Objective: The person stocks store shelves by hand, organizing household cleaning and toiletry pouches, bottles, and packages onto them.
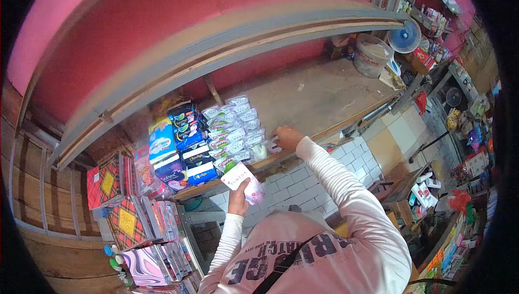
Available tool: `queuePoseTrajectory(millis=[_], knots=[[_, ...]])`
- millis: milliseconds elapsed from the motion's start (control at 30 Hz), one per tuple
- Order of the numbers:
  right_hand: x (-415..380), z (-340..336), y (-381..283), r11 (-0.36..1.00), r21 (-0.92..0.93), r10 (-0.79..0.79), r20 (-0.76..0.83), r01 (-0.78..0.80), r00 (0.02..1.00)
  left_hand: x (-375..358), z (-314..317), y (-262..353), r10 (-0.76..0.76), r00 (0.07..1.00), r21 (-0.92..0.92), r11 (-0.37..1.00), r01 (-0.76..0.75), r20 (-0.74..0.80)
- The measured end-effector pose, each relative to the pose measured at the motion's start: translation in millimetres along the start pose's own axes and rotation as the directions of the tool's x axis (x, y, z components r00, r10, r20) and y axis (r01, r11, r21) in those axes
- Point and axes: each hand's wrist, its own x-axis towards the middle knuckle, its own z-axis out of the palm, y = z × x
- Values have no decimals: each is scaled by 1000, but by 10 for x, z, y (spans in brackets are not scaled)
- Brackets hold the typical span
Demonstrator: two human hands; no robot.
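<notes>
My left hand (237, 202) is closed on a pink-and-white packet (244, 185) with lettering on its top, held just in front of the shelf edge. My right hand (288, 137) reaches to the right end of the front row, its fingers bent down on a small pale pack (273, 146) at the shelf's edge. Between the hands, several small packs (234, 135) in white, silver and green stand in neat rows. Left of these rise stacks of dark blue pad packs (186, 126), with a purple Softex pack (170, 171) near the front.
The wooden shelf (308, 97) runs back to a red wall, under a long overhead board (216, 51). A clear bucket (373, 56) and a blue fan (404, 35) stand at the far right. Plaid-covered books (127, 221) are stacked at left. White tiles (303, 178) cover the floor below.
</notes>
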Motion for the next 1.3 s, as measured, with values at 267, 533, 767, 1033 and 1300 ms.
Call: queuePoseTrajectory(millis=[267, 533, 767, 1033, 1300], knots=[[-203, -669, -451, 921, 389, 17, 53, -36, 998, 336, 318, 18, -91, 983, 376, 926, 25, 158], [-494, -939, -609, 911, 390, -263, 293, 136, 919, 529, 985, -15, -178, 935, 512, 859, -4, 305], [-727, -1343, -422, 985, 161, -65, 3, 64, 998, 603, 1008, -36, 68, 920, 639, 700, -319, 385], [-230, -1217, -16, 995, 3, 93, -244, -95, 965, 638, 1137, 193, 566, 783, 918, 108, -381, 258], [288, -332, 230, 999, 41, 7, -112, -3, 994, 951, 998, 15, 547, 798, 965, -83, -249, 253]])
